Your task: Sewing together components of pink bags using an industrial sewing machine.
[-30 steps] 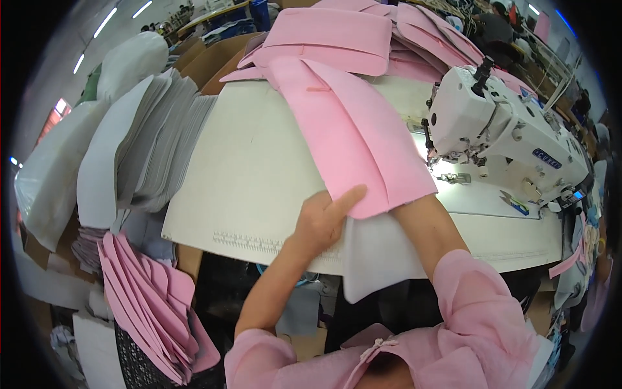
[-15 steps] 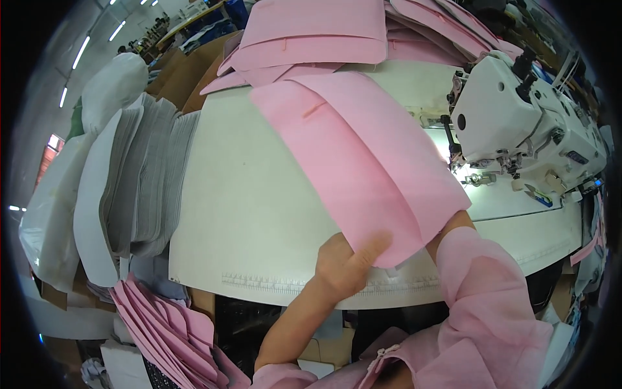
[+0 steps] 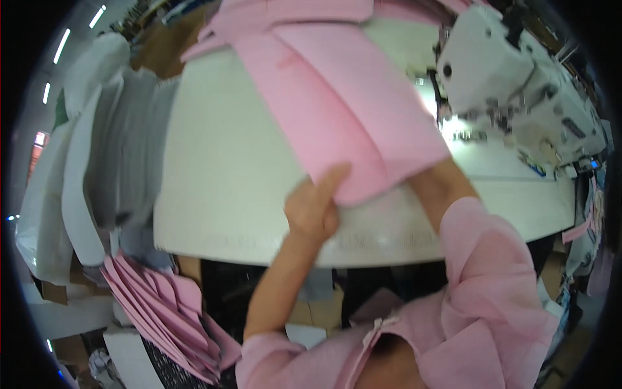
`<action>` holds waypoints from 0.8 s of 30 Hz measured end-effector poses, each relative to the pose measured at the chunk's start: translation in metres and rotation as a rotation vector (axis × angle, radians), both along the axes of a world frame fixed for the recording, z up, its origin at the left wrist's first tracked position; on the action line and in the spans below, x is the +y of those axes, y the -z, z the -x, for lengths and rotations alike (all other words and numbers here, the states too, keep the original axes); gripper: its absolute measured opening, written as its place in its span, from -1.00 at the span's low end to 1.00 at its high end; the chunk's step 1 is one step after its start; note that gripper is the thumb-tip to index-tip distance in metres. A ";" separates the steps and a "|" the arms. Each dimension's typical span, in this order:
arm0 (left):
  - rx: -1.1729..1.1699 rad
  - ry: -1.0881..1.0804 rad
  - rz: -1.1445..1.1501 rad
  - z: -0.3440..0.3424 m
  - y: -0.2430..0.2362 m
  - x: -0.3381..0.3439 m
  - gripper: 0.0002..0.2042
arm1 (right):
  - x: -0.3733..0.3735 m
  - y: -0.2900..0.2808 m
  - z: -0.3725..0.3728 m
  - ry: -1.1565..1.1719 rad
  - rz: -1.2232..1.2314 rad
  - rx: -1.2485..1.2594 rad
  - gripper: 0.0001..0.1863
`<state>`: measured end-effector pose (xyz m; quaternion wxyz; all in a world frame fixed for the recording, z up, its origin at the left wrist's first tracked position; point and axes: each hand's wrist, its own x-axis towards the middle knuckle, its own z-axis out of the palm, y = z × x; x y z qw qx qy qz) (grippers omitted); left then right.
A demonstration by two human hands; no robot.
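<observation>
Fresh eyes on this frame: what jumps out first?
The long pink panel at centre, its near-left corner held by the left hand; the right hand is hidden past its near edge. Next, the white sewing machine, upper right. Then the fanned pink pieces, lower left.

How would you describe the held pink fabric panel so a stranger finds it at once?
Find the off-white worktable; left of its white sewing machine slants a long pink fabric panel. Unlike the pink panels piled beyond, this one is gripped by the left hand and hides the right hand.
</observation>
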<state>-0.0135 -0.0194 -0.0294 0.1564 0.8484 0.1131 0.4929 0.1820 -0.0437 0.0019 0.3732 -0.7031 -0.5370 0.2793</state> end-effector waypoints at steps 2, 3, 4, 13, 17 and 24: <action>-0.074 0.008 0.038 -0.009 -0.009 0.004 -0.60 | -0.012 -0.006 0.002 -0.018 0.102 0.059 -0.44; -0.086 -0.018 0.051 -0.008 -0.008 0.010 -0.60 | -0.009 -0.004 0.007 -0.048 0.137 0.093 -0.44; -0.113 -0.005 0.105 -0.008 -0.003 0.012 -0.60 | -0.010 -0.001 0.015 -0.077 0.168 0.127 -0.44; -0.187 -0.016 0.186 -0.010 0.008 0.009 -0.72 | -0.057 0.010 0.061 -0.210 -0.006 -0.238 -0.58; -0.170 -0.013 0.287 -0.001 0.007 0.008 -0.75 | -0.050 0.013 0.085 -0.093 0.074 -0.562 -0.59; -0.210 -0.031 0.304 -0.008 0.000 0.008 -0.75 | -0.015 0.043 0.045 0.104 -0.243 -0.625 -0.70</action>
